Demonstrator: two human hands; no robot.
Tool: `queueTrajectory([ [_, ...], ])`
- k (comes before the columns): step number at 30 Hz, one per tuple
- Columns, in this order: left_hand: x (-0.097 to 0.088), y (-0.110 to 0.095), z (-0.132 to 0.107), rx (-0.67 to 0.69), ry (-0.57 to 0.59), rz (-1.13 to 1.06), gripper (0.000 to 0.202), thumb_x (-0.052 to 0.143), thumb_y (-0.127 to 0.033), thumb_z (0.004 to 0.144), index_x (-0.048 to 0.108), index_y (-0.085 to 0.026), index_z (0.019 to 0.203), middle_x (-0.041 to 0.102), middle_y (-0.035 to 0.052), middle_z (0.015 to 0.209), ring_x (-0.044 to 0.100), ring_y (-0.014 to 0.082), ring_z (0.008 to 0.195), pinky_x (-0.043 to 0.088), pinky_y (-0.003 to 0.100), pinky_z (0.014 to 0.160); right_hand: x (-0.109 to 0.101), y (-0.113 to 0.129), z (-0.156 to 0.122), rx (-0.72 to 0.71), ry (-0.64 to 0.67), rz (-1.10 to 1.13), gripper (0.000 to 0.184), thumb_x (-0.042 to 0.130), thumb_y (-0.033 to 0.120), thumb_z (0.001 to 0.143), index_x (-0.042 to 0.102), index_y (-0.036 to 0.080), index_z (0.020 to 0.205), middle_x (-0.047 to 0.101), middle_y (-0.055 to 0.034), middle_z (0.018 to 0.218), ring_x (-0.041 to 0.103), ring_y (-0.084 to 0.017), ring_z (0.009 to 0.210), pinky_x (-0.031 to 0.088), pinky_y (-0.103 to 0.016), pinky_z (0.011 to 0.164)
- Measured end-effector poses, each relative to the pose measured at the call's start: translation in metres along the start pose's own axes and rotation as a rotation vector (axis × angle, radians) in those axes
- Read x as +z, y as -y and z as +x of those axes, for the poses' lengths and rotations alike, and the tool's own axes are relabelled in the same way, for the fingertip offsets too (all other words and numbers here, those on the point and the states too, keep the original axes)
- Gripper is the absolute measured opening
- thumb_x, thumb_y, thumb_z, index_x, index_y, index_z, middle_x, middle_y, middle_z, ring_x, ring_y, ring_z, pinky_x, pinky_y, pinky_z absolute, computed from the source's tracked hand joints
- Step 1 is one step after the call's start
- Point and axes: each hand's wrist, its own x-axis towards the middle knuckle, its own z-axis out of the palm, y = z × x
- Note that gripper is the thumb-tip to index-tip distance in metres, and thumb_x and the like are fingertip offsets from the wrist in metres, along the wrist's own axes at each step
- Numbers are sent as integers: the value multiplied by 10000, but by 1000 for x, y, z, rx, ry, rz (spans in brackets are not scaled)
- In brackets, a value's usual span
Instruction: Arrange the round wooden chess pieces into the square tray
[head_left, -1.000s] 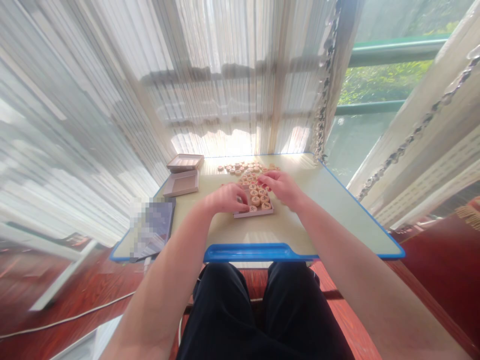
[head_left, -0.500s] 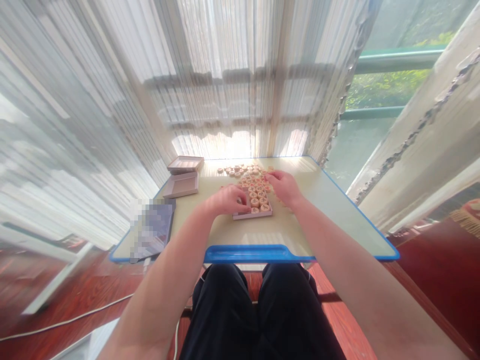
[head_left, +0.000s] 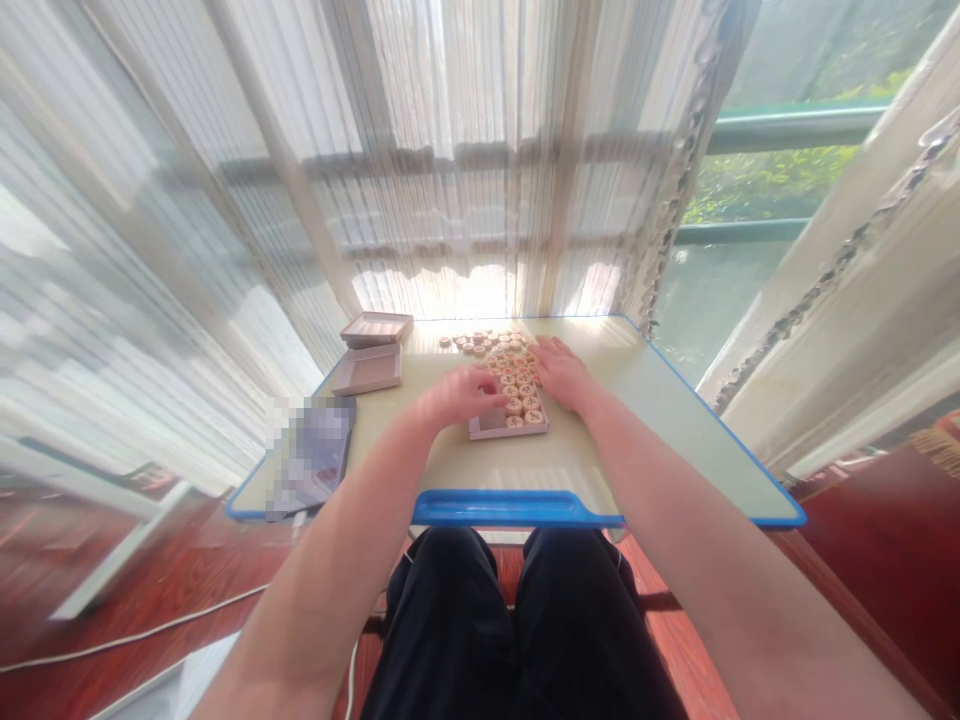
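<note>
A shallow box [head_left: 510, 431] holds rows of round wooden xiangqi pieces [head_left: 532, 404] with characters on top; its left part shows bare floor. My left hand [head_left: 466, 393] reaches over the box's left side, thumb and fingers curled close together by the pieces. Whatever lies between those fingertips is too small to make out. To the box's right, my right hand [head_left: 561, 372] lies with fingers stretched out and pointing away, along the far right pieces. Loose xiangqi pieces [head_left: 480, 342] are scattered on the table behind the box, some partly hidden by my hands.
The cream table [head_left: 660, 430] has a blue edge and a blue front tray [head_left: 495, 507]. At the left stand a box lid [head_left: 369, 369], another open box [head_left: 377, 326] and a tablet-like device [head_left: 319, 450] with a cable. Sheer curtains [head_left: 465, 200] hang behind.
My right hand has gone from a pinch at the far pieces to flat, stretched fingers, slightly nearer the box's right side. My left fingertips have shifted right and away from the box's front edge.
</note>
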Motion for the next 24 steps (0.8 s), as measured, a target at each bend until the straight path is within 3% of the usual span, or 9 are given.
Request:
queueTrajectory([
  [4, 1, 3, 2, -12, -113, 83, 391, 490, -486, 809, 637, -160, 652, 585, 21, 684, 528, 122, 624, 406, 242, 608, -1, 3, 0, -20, 87, -5, 465, 297, 323, 915, 498, 195, 1315, 418, -30, 1425, 300, -234, 1338, 181, -392, 1119],
  [9, 1, 6, 3, -40, -176, 141, 427, 457, -499, 827, 647, -160, 649, 577, 30, 691, 531, 131, 641, 409, 245, 607, -8, 6, -8, 81, -9, -50, 391, 358, 294, 879, 608, 199, 1165, 551, -66, 1286, 453, -255, 1184, 328, -391, 1018],
  [12, 2, 8, 3, -42, -174, 149, 420, 457, -483, 832, 650, -158, 650, 582, 39, 699, 537, 140, 654, 422, 256, 631, -9, 6, -9, 122, -69, -97, 409, 369, 284, 868, 599, 178, 1189, 517, -81, 1315, 429, -264, 1189, 326, -381, 1013],
  [15, 2, 11, 4, -83, -177, 152, 415, 436, -478, 842, 674, -161, 718, 597, 56, 754, 562, 166, 721, 448, 281, 689, -8, 4, -8, 91, -30, -101, 434, 338, 278, 882, 565, 204, 1244, 428, -37, 1411, 356, -245, 1268, 283, -363, 1047],
  [19, 4, 15, 4, -120, -189, 166, 366, 442, -438, 833, 690, -177, 897, 613, 76, 899, 578, 207, 888, 462, 322, 818, -9, 3, -6, 131, 36, -118, 430, 340, 279, 878, 588, 189, 1218, 537, -54, 1316, 435, -233, 1210, 331, -354, 1007],
  [24, 10, 21, 5, -141, -83, 249, 350, 535, -339, 744, 662, -197, 1038, 628, 71, 975, 573, 237, 953, 466, 346, 858, -16, 4, -10, 231, -2, -180, 388, 412, 237, 820, 648, 202, 1126, 590, -84, 1232, 474, -272, 1138, 388, -392, 914],
])
